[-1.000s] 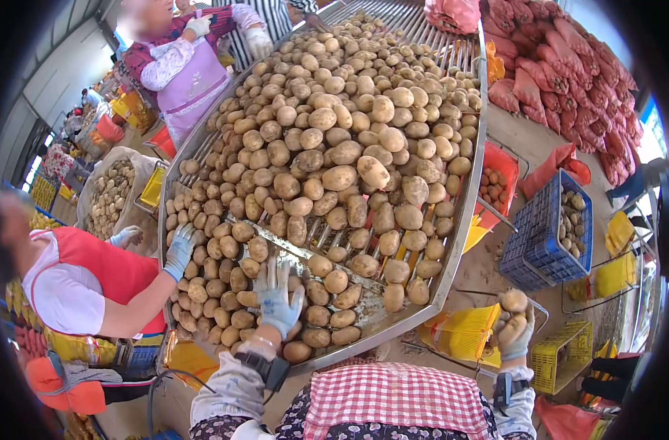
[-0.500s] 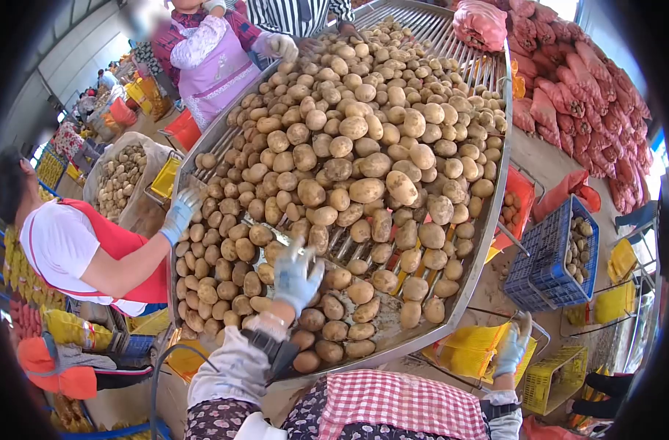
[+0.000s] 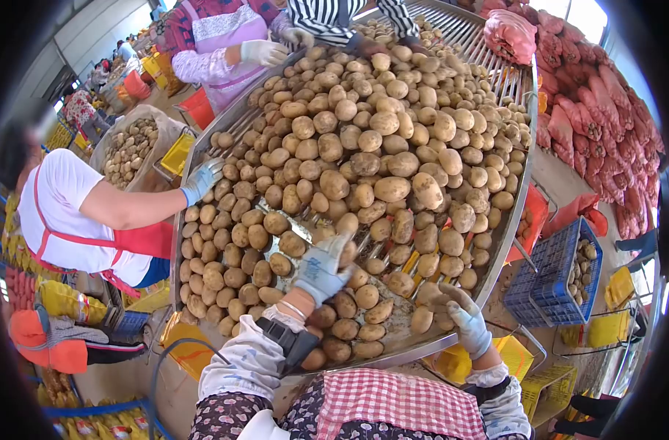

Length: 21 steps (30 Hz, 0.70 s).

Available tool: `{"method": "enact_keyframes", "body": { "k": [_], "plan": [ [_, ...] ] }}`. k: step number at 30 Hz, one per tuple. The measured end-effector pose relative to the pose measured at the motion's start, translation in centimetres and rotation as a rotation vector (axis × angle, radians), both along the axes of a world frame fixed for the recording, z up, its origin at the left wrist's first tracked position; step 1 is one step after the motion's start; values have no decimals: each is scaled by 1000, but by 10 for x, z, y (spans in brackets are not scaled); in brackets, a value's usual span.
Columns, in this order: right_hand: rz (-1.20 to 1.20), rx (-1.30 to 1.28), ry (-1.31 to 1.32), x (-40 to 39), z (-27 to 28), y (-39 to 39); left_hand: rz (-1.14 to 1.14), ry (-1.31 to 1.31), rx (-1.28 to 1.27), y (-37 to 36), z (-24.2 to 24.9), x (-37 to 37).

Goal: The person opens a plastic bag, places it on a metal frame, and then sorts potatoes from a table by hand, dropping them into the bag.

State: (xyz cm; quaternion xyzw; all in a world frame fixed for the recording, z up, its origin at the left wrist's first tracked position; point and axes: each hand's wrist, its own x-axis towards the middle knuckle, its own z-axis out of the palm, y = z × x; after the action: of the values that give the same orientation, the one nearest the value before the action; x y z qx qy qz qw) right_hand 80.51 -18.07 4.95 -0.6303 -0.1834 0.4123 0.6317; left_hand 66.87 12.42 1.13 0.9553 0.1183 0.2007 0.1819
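Observation:
Many brown potatoes [image 3: 393, 189] lie heaped on a metal sorting table [image 3: 415, 350] with a slatted bed. My left hand [image 3: 321, 271], in a white and blue glove, reaches over the near part of the heap. Its fingers and thumb are closed around a potato [image 3: 348, 254]. At the table's near right rim is my right hand [image 3: 466, 323], also gloved, with its fingers apart. It is beside a few potatoes [image 3: 422, 320] at that edge; whether it touches one is hard to tell.
A co-worker in a red apron [image 3: 140, 238] rests a gloved hand [image 3: 202, 180] on the left potatoes. Two more people stand at the far side. Blue crates [image 3: 543, 275], a yellow crate [image 3: 549, 389] and stacked red mesh sacks [image 3: 606, 125] are on the right.
My right hand has risen from beside the yellow bag below the table to the rim. My left hand has shifted right and closed on a potato. The far co-workers' hands have moved.

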Motion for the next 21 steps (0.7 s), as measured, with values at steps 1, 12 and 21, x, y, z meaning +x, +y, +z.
{"method": "enact_keyframes", "body": {
  "k": [1,12,21],
  "plan": [
    [73,70,176,-7,12,15,-29,-27,-380,-19,22,0],
    [-84,127,610,-20,-28,51,707,-14,530,33,-38,-62],
    [-286,232,688,-9,-73,62,241,-224,39,31,0,-60]
  ]
}}
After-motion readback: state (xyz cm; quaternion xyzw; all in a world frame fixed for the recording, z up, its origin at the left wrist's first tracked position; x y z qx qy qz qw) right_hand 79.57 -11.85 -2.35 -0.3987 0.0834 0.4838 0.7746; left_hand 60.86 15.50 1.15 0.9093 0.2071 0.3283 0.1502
